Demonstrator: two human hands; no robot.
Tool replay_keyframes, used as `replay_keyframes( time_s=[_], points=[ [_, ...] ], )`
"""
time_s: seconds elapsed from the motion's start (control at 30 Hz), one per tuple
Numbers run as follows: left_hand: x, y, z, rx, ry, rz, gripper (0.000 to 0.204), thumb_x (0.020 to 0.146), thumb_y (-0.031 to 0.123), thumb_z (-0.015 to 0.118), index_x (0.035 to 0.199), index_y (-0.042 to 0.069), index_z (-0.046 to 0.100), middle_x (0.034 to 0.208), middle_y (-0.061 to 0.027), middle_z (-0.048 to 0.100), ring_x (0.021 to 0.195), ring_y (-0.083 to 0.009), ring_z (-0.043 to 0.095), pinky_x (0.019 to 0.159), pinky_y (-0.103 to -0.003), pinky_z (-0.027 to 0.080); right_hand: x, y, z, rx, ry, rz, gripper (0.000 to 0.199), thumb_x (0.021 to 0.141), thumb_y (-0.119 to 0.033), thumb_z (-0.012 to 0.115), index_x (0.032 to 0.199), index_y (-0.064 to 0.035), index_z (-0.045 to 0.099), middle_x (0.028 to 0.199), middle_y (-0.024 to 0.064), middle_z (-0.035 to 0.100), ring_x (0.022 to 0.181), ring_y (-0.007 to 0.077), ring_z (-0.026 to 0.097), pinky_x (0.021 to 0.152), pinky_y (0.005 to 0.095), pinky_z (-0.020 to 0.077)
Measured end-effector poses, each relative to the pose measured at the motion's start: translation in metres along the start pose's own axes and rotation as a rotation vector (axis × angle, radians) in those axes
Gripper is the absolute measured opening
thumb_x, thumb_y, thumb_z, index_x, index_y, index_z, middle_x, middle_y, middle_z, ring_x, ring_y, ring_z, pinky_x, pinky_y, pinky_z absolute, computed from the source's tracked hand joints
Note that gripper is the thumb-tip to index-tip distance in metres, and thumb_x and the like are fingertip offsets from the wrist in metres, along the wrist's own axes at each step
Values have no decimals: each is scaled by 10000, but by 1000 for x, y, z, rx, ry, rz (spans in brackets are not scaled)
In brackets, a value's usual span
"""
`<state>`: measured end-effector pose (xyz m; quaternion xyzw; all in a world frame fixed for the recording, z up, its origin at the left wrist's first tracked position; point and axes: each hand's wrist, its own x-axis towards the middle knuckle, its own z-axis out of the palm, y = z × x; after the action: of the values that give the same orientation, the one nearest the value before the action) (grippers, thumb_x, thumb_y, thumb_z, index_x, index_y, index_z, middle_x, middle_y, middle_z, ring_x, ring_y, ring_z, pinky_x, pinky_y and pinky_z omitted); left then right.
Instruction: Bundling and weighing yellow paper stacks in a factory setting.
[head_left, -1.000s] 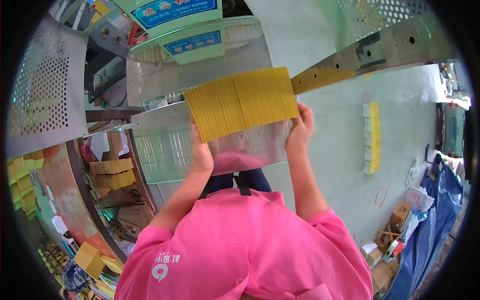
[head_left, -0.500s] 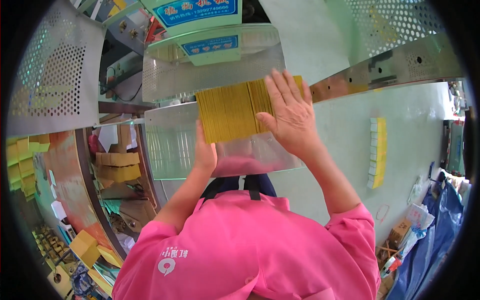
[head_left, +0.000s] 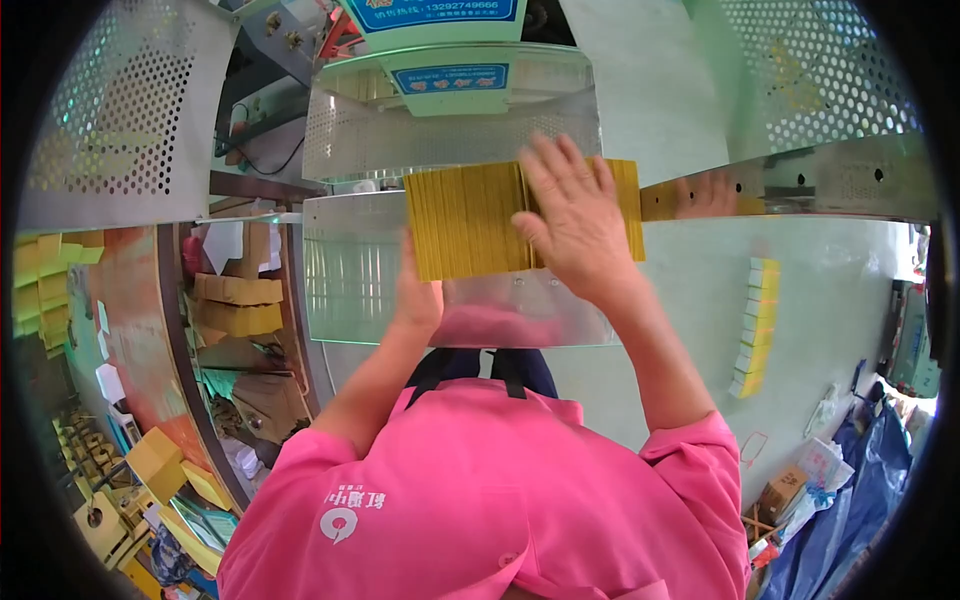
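Note:
A long row of yellow paper or card pieces [head_left: 465, 222], packed on edge, lies crosswise in front of me over a shiny metal tray [head_left: 350, 270]. A narrow dark gap splits the row near its middle. My left hand [head_left: 418, 297] grips the row at its left end; one digit shows along the edge and the other fingers are hidden beneath or behind it. Flat across the right part of the row rests my right hand [head_left: 582, 228], fingers stretched out and slightly blurred, thumb near the gap.
A clear cover [head_left: 450, 130] stands behind the row, with a metal rail [head_left: 780, 185] running right. Perforated panels [head_left: 120, 120] flank both sides. Yellow-and-white bundles [head_left: 757, 325] line up on the right; cartons [head_left: 238, 305] sit on a left shelf, blue sheeting [head_left: 850, 500] at lower right.
The view has shifted slightly. More of the row's right end now shows beyond my right hand, which still lies flat on it. My left hand keeps its place at the left end.

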<state>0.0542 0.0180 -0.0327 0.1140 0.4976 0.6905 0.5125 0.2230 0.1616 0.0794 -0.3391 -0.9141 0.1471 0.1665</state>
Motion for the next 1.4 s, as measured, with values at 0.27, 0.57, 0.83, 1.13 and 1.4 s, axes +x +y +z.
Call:
replay_keyframes(
  time_s=[0.27, 0.57, 0.83, 1.13, 1.4],
  points=[
    [-6, -1, 25, 159, 10, -10, 570, 1045, 470, 280, 1456, 82, 349, 1440, -47, 423, 1331, -189, 379, 1134, -383, 246, 13, -21, -28, -70, 95, -21, 656, 878, -424, 579, 1426, -101, 418, 1495, 86, 385, 1417, 297, 284, 1157, 525, 162],
    [-6, -4, -3, -2, -7, -41, 574, 1042, 451, 280, 1500, 104, 253, 1492, -58, 352, 1392, -213, 305, 1155, -382, 238, 26, -56, -3, 87, 127, -204, 653, 838, -431, 621, 1392, -128, 454, 1480, 81, 401, 1402, 298, 310, 1143, 568, 175],
    [6, -4, -5, 39, 2, -17, 567, 1046, 454, 269, 1478, 90, 319, 1454, -60, 416, 1359, -194, 363, 1134, -396, 260, 10, -32, -25, 46, 183, -91, 617, 835, -398, 655, 1367, -133, 491, 1446, 90, 436, 1369, 316, 346, 1129, 555, 196],
    [14, -7, -33, 431, -32, 85, 526, 1039, 426, 345, 1422, 71, 402, 1349, -53, 510, 1234, -177, 474, 1066, -374, 331, -78, 18, -32, 356, 476, -62, 467, 784, -22, 606, 1246, -67, 551, 1313, 143, 546, 1207, 321, 538, 1010, 441, 414],
    [33, -11, -19, 244, -83, 61, 495, 1005, 358, 474, 1381, 37, 450, 1292, -55, 549, 1168, -151, 517, 970, -315, 437, -129, 73, 57, 1185, 263, 718, 421, 830, -18, 658, 1238, 2, 557, 1169, 117, 597, 1058, 226, 601, 943, 327, 461]
  ],
)
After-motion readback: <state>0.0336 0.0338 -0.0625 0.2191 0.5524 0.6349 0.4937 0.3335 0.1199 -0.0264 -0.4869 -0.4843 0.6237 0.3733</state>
